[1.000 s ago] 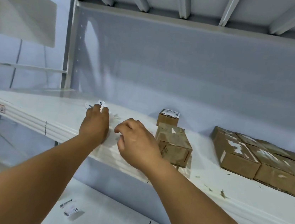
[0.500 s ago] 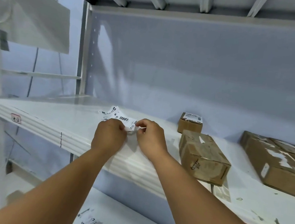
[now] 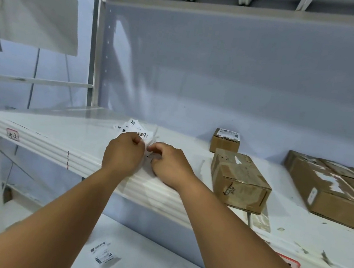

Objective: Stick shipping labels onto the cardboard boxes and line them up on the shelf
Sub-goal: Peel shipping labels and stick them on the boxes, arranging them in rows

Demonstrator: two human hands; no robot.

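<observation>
Two-handed work over the shelf (image 3: 38,130). Well off to the right of the right hand (image 3: 168,164), large cardboard boxes (image 3: 329,192); just right of that hand, an unlabelled box (image 3: 239,181), long axis roughly front to back; behind it, a small labelled box (image 3: 225,141). Between both, the label stack (image 3: 137,129), gripped by the left hand (image 3: 123,154) and pinched at one edge by the right hand, seemingly mid-peel. Next reach probably rightward, right hand nearer.

White paper labels (image 3: 136,129) are lying on the white metal shelf (image 3: 38,130), left of a brown cardboard box (image 3: 239,181); a smaller labelled cardboard box (image 3: 225,143) is sitting just behind it, larger cardboard boxes (image 3: 331,193) farther right.
</observation>
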